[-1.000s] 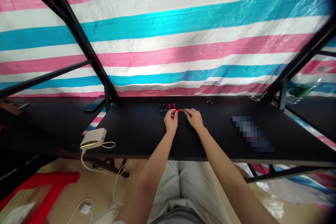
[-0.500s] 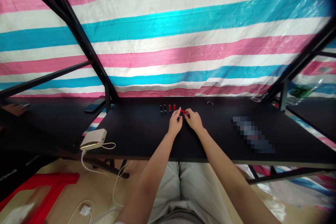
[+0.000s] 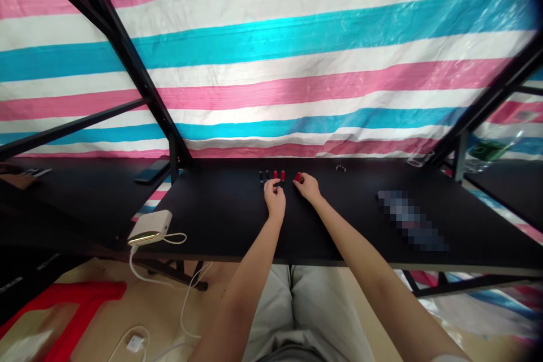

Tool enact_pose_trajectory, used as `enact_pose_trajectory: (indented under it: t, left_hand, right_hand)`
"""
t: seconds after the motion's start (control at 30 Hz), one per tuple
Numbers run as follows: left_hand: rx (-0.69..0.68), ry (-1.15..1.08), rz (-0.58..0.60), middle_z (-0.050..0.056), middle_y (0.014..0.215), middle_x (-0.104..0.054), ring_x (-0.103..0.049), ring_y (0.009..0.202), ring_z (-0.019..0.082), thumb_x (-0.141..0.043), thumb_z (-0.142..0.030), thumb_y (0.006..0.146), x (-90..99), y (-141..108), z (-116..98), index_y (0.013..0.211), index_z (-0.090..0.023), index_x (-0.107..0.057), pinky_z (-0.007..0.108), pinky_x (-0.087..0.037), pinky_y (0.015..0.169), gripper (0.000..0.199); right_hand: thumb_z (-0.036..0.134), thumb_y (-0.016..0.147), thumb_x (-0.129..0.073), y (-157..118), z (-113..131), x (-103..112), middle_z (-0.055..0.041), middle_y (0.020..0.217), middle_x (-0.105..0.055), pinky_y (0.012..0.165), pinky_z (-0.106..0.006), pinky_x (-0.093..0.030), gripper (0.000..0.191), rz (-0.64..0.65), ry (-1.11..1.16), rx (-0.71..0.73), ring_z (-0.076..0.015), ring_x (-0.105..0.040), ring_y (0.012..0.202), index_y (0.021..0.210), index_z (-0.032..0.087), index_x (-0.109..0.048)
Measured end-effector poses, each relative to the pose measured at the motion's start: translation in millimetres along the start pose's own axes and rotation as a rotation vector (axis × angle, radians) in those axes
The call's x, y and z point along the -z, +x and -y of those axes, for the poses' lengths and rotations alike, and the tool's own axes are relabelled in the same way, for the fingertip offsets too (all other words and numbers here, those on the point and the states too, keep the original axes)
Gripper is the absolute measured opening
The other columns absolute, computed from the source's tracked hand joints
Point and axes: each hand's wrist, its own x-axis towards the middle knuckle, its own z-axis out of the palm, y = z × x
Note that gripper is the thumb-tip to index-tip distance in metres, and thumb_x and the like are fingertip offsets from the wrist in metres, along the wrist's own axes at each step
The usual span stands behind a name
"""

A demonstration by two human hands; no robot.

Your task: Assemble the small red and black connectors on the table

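Note:
My right hand (image 3: 308,188) pinches a small red cylinder (image 3: 298,176), which looks like a battery, just above or on the black tabletop. My left hand (image 3: 275,199) is apart from it, fingers curved with a gap between thumb and forefinger and nothing seen in them. Beyond my left fingertips, a row stands upright: two black cylinders, the left one (image 3: 261,176) and the right one (image 3: 267,175), then two red ones, the left one (image 3: 275,174) and the right one (image 3: 283,175).
A small dark-and-silver item (image 3: 340,168) lies farther back. A pixelated flat object (image 3: 409,220) is on the right. To the left sit a white box (image 3: 151,223) with cables and a dark phone-like slab (image 3: 151,170). Black frame posts (image 3: 146,87) flank the table (image 3: 220,209).
My left hand has let go of the red cylinder and drawn left, away from my right hand. The cylinder in my right hand has turned from slanted to nearly upright.

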Motion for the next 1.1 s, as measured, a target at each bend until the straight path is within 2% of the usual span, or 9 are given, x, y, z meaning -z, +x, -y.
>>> enact_pose_trajectory:
  t: [0.13,0.37,0.53,0.7,0.77,0.9,1.1]
  left_hand:
    - [0.005,-0.01,0.009,0.006,0.1,-0.053,-0.055,0.076,0.012,-0.044,-0.003,0.067,-1.4,1.9,6.0,0.085,-0.017,-0.057,0.026,-0.047,0.07,0.026]
    - [0.075,-0.034,-0.032,0.006,0.098,-0.054,-0.055,0.071,0.01,-0.042,-0.005,0.068,-1.8,3.7,12.8,0.084,-0.017,-0.057,0.025,-0.047,0.069,0.025]
    - [0.118,-0.034,-0.036,0.006,0.096,-0.056,-0.056,0.07,0.01,-0.042,-0.008,0.069,-1.9,2.0,15.0,0.085,-0.017,-0.056,0.027,-0.046,0.07,0.023]
    - [0.165,-0.067,-0.028,0.006,0.086,-0.06,-0.057,0.072,0.013,-0.046,-0.023,0.076,-2.7,1.9,13.1,0.086,-0.016,-0.057,0.028,-0.045,0.07,0.016]
    - [0.176,-0.103,-0.03,0.005,0.08,-0.061,-0.057,0.071,0.013,-0.045,-0.03,0.078,-2.4,1.6,10.6,0.085,-0.016,-0.057,0.027,-0.045,0.069,0.02]
    - [0.193,-0.136,-0.022,0.004,0.069,-0.058,-0.055,0.061,0.011,-0.041,-0.035,0.079,-1.3,0.4,5.5,0.077,-0.014,-0.058,0.024,-0.044,0.062,0.026]
    - [0.206,-0.164,-0.02,0.002,0.063,-0.056,-0.052,0.056,0.01,-0.043,-0.032,0.077,-1.9,-1.6,2.1,0.072,-0.014,-0.058,0.022,-0.042,0.055,0.025]
  right_hand:
    - [0.031,0.073,-0.055,7.5,10.3,-2.6,-0.0009,0.074,-0.062,0.064,-0.025,-0.034,0.012,0.076,-0.121,0.018,-0.0142,-0.055,0.073,0.074,0.019,-0.058]
    - [0.036,0.074,-0.056,10.8,17.0,-0.7,-0.002,0.079,-0.062,0.067,-0.026,-0.034,0.017,0.129,-0.182,-0.013,-0.0152,-0.055,0.078,0.078,0.02,-0.06]
    - [0.04,0.066,-0.062,1.9,11.0,11.2,-0.005,0.077,-0.062,0.067,-0.03,-0.036,0.022,0.033,-0.176,-0.021,-0.0192,-0.055,0.077,0.076,0.02,-0.062]
    - [0.038,0.077,-0.044,-27.4,2.7,17.0,-0.0032,0.069,-0.062,0.062,-0.027,-0.039,0.025,-0.22,0.119,-0.001,-0.0153,-0.055,0.064,0.078,0.019,-0.061]
    - [0.039,0.078,-0.042,-39.0,1.4,16.8,-0.0037,0.068,-0.061,0.061,-0.026,-0.039,0.028,-0.272,0.187,0.014,-0.0149,-0.054,0.062,0.079,0.018,-0.061]
    - [0.038,0.078,-0.042,-48.9,1.6,17.2,-0.0036,0.069,-0.061,0.061,-0.025,-0.04,0.027,-0.287,0.248,0.053,-0.0141,-0.052,0.062,0.079,0.018,-0.061]
    - [0.038,0.077,-0.043,-47.7,2.2,19.7,-0.003,0.067,-0.06,0.06,-0.025,-0.04,0.027,-0.281,0.283,0.01,-0.0134,-0.051,0.059,0.077,0.017,-0.06]
